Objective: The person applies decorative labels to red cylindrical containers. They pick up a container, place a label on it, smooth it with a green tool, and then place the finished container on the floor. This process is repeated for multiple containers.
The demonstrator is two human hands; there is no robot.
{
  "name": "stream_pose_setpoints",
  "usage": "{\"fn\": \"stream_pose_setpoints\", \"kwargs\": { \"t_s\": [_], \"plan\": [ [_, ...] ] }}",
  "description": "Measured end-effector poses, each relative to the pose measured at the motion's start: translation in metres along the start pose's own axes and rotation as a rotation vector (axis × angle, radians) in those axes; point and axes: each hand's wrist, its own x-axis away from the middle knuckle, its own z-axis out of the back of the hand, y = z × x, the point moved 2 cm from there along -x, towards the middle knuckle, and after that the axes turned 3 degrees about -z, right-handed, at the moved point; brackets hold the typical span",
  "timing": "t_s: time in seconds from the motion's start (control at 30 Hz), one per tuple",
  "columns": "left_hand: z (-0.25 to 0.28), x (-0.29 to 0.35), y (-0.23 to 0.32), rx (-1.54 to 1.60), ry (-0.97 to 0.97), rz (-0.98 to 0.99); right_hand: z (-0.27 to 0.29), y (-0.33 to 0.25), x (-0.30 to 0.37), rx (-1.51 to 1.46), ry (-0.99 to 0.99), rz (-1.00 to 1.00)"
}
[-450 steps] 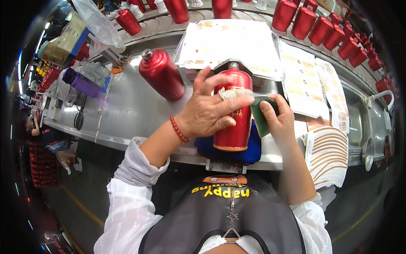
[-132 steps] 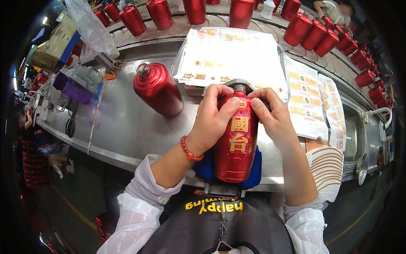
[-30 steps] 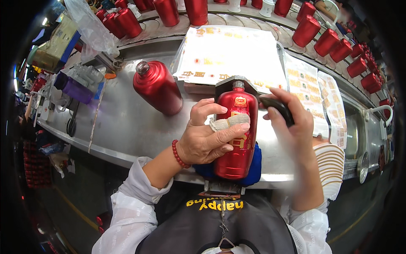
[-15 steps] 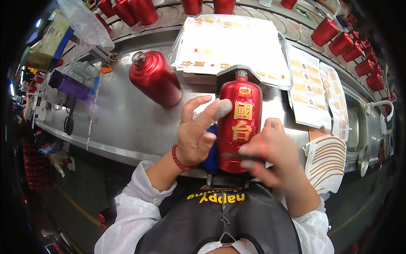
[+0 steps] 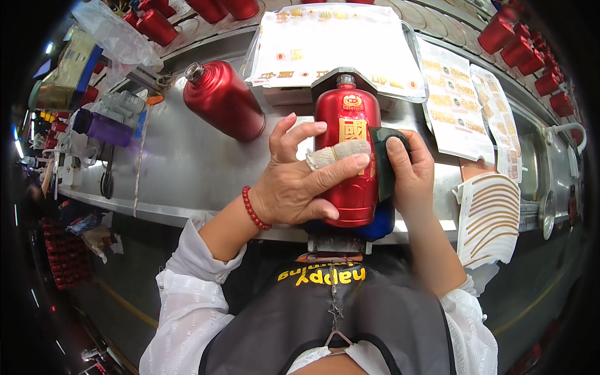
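Note:
A red bottle (image 5: 331, 115) with gold lettering lies on its back before me, its neck pointing away in a dark holder (image 5: 367, 86). My left hand (image 5: 294, 181) lies across the bottle's front from the left, fingers apart. One of its fingers wears a knitted cloth cover (image 5: 337, 153), and the hand hides part of the lettering. In my right hand (image 5: 414, 169), thumb and fingers pinch a thin dark green scraper (image 5: 384, 165) whose edge is against the bottle's right side. Blue material (image 5: 382, 224) shows under the bottle's lower end.
A second red bottle (image 5: 228, 103), plain on its visible side, stands to the left. Decal sheets (image 5: 337, 50) cover a tray at the back; more sheets (image 5: 450, 100) and a gold-striped strip sheet (image 5: 490, 215) lie right. A purple bottle (image 5: 103, 128) is far left. Red bottles (image 5: 500, 34) line the conveyor.
My left hand has moved right and come down across the lettering. My right hand has gone up to the bottle's right side, and the scraper now stands steeply there.

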Motion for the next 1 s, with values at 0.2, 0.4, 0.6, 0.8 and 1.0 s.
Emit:
{"fn": "stream_pose_setpoints", "kwargs": {
  "t_s": [0.2, 0.4, 0.6, 0.8, 1.0],
  "plan": [
    [-0.020, 0.030, 0.038, -0.029, 0.170, 0.156, 0.004, -0.028, -0.006, 0.395, 0.048, 0.269],
    [-0.022, 0.037, 0.049, -0.162, 0.088, 0.440, -0.022, -0.096, -0.005, 0.941, -0.776, 0.868],
    [-0.016, 0.024, 0.056, -0.135, 0.084, 0.423, -0.038, -0.095, -0.055, 1.074, -0.467, 1.120],
    [-0.030, 0.036, 0.050, -0.039, 0.135, 0.416, -0.004, -0.078, -0.057, 0.547, -0.566, 0.608],
    [-0.033, 0.043, 0.045, -0.035, 0.115, 0.425, 0.011, -0.070, 0.007, 0.659, -0.898, 0.698]
  ]
}}
